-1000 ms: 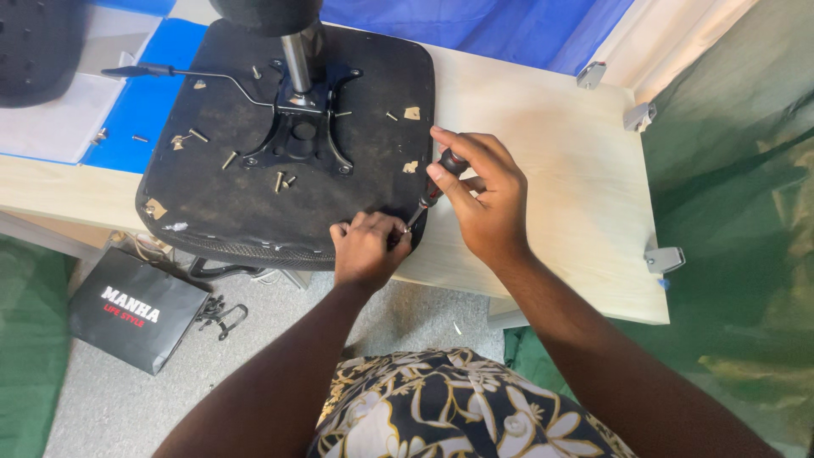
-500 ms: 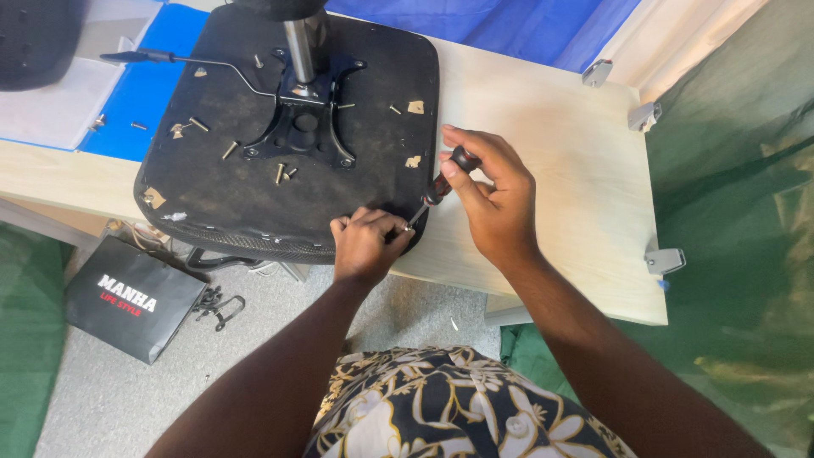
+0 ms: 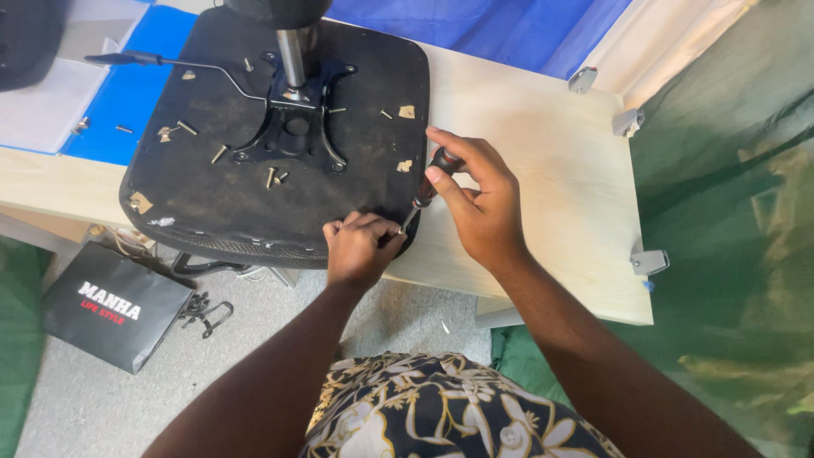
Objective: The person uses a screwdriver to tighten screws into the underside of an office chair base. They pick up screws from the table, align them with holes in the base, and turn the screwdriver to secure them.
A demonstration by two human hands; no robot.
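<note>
An upturned black chair seat [image 3: 212,187] lies on a pale wooden table [image 3: 543,153], with a black metal mounting plate [image 3: 292,136] and a steel post bolted at its middle. My right hand [image 3: 475,199] grips a screwdriver [image 3: 431,176] with a dark handle, its tip angled down to the seat's near right corner. My left hand [image 3: 360,246] is closed at that corner, fingers pinched around the tip of the screwdriver. Several loose screws [image 3: 273,176] lie on the seat's underside.
A thin lever [image 3: 161,61] sticks out left from the plate. Blue sheets [image 3: 110,110] lie under the seat's left side. A black paper bag [image 3: 114,305] and a metal clip sit on the grey floor. Grey brackets [image 3: 649,260] are fixed at the table's right edge.
My right hand has shifted slightly on the screwdriver handle and tilted it; the view has drifted a little. My left hand stays at the seat's corner.
</note>
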